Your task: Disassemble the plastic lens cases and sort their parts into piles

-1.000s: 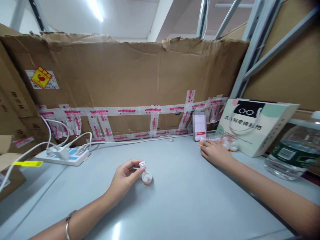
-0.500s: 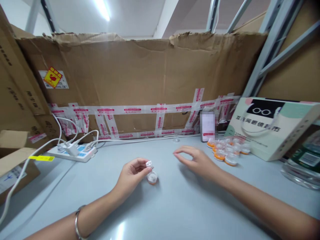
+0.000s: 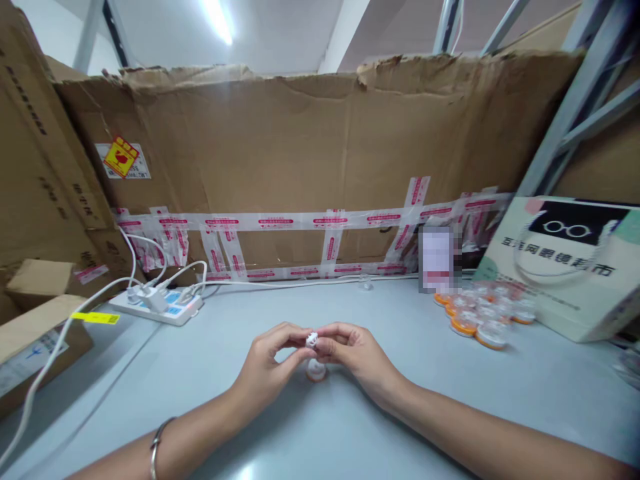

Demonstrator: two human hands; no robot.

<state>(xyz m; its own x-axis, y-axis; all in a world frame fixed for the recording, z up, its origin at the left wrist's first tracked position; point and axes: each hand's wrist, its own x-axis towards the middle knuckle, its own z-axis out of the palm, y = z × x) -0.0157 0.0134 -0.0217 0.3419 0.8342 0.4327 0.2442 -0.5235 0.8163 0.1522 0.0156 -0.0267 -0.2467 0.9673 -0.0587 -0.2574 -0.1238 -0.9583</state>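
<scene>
Small white piece (image 3: 312, 341) with dark gaps, held up, round orange-based container (image 3: 316, 371), upright nearby

small piece (image 3: 312, 340): white, dark marks. round container (image 3: 316, 371): whitish top, orange base. grouped containers (image 3: 480, 317): transparent tops, orange bases. tabletop (image 3: 345, 440): blue-grey. bag (image 3: 563, 270): pale, black panel with white spectacles outline. power strip (image 3: 167, 315): white with blue patches. large carton (image 3: 280, 147): brown. sealing tape (image 3: 303, 221): white, repeated pink-red print. sticker (image 3: 121, 158): yellow and red. bracelet (image 3: 155, 453): silver.
</scene>
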